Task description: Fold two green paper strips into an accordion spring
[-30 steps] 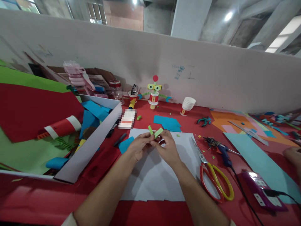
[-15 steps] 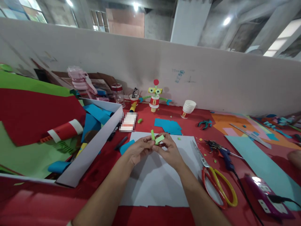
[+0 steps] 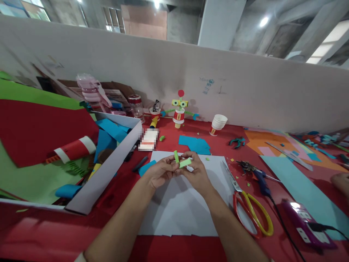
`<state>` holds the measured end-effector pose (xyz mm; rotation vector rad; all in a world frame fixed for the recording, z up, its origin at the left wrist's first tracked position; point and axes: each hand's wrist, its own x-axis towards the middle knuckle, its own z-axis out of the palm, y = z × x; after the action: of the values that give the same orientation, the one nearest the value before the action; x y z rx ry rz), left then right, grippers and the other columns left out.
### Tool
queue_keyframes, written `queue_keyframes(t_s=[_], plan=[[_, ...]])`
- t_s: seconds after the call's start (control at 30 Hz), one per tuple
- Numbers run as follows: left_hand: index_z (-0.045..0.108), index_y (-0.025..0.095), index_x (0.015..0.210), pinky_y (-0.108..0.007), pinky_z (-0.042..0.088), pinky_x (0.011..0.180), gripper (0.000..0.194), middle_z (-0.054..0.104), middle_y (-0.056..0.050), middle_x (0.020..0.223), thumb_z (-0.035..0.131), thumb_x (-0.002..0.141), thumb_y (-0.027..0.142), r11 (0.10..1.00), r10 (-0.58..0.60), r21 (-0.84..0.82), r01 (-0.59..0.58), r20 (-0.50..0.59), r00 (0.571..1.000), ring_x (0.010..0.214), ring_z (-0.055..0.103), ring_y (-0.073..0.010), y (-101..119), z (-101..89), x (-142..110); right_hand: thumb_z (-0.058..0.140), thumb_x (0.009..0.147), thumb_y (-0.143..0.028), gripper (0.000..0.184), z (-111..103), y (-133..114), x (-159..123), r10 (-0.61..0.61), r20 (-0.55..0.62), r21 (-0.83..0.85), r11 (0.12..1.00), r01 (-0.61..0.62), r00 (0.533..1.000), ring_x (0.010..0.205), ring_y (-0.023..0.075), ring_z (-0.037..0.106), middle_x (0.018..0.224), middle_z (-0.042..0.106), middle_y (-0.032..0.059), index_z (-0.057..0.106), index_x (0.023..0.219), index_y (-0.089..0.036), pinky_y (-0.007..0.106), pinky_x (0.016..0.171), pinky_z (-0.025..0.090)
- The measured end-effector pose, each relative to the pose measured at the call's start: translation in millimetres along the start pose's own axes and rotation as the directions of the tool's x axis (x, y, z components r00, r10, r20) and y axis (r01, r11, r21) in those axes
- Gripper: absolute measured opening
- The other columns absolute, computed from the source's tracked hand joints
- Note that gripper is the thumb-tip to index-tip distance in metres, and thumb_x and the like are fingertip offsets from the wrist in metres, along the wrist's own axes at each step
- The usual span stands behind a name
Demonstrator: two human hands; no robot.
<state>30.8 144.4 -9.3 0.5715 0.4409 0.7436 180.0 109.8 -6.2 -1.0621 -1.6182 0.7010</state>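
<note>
Above the white paper (image 3: 182,203), my left hand (image 3: 162,170) and my right hand (image 3: 196,170) meet fingertip to fingertip. Pinched between them is a light green paper strip (image 3: 185,163), folded so that one end stands up near the left fingers and the other slants to the right. Part of it is hidden behind my fingers. A blue paper piece (image 3: 147,168) lies beside my left wrist. Right of my right hand, large scissors (image 3: 240,196) with red and yellow handles rest partly on the white paper.
A paper-cup robot figure (image 3: 179,114) stands at the back beside stacked paper cups (image 3: 217,124). At left is a white box (image 3: 114,160) of coloured paper. On the right lie a glue gun (image 3: 260,178), pliers (image 3: 237,142) and a purple power strip (image 3: 308,223). Another person's hand (image 3: 340,182) shows at the right edge.
The green strip's right part has tilted slightly, with my fingers shifting a little around it. The view has moved slightly; both hands keep their hold.
</note>
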Motion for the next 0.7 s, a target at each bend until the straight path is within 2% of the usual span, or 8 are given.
queue_keyframes(t_s=[0.13, 0.27, 0.47, 0.57, 0.7], plan=[[0.065, 0.014, 0.087, -0.020, 0.043, 0.059, 0.039, 0.065, -0.004, 0.075, 0.081, 0.052, 0.009, 0.999, 0.033, -0.005, -0.033, -0.015, 0.999, 0.070, 0.062, -0.0130, 0.3, -0.1, 2.4, 0.070, 0.073, -0.028, 0.005, 1.1, -5.9, 0.1, 0.012, -0.008, 0.005, 1.000, -0.011, 1.000, 0.095, 0.0190, 0.053, 0.102, 0.053, 0.0043, 0.069, 0.077, -0.025, 0.032, 0.079, 0.047], [0.061, 0.015, 0.073, -0.020, 0.042, 0.054, 0.036, 0.061, 0.001, 0.063, 0.083, 0.046, 0.008, 0.999, 0.037, 0.020, -0.036, -0.065, 0.997, 0.056, 0.056, -0.0089, -0.3, -1.3, 2.5, 0.069, 0.075, -0.027, 0.005, -0.4, -7.7, -0.7, -0.050, 0.027, -0.031, 0.998, 0.051, 0.998, 0.093, 0.0187, 0.052, 0.097, 0.053, 0.0042, 0.069, 0.073, -0.023, 0.032, 0.079, 0.046], [0.055, 0.015, 0.061, -0.018, 0.037, 0.049, 0.034, 0.053, 0.005, 0.053, 0.084, 0.044, 0.012, 0.991, 0.106, 0.089, -0.098, -0.094, 0.990, 0.047, 0.047, -0.0055, -1.6, -0.5, 1.5, 0.068, 0.077, -0.023, 0.003, 1.3, -8.1, -2.9, -0.110, -0.016, -0.072, 0.991, 0.108, 0.994, 0.083, 0.0171, 0.052, 0.090, 0.050, 0.0026, 0.069, 0.079, -0.026, 0.032, 0.074, 0.045], [0.057, 0.015, 0.065, -0.018, 0.036, 0.049, 0.033, 0.053, 0.005, 0.053, 0.083, 0.044, 0.011, 0.992, 0.107, 0.077, -0.101, -0.085, 0.991, 0.047, 0.047, -0.0054, -1.5, 2.0, 0.2, 0.068, 0.076, -0.021, 0.006, 1.5, -8.7, -3.1, -0.125, -0.016, -0.065, 0.990, 0.124, 0.992, 0.083, 0.0170, 0.052, 0.089, 0.049, 0.0023, 0.069, 0.078, -0.026, 0.031, 0.074, 0.045], [0.063, 0.016, 0.081, -0.018, 0.040, 0.055, 0.035, 0.059, 0.003, 0.062, 0.081, 0.051, 0.010, 0.993, 0.105, 0.058, -0.103, -0.034, 0.994, 0.054, 0.052, -0.0065, -1.7, 7.5, -1.0, 0.068, 0.075, -0.019, 0.007, -0.8, -3.9, -1.7, -0.122, -0.041, -0.064, 0.991, 0.119, 0.992, 0.086, 0.0183, 0.053, 0.090, 0.052, 0.0024, 0.069, 0.077, -0.026, 0.033, 0.077, 0.045]])
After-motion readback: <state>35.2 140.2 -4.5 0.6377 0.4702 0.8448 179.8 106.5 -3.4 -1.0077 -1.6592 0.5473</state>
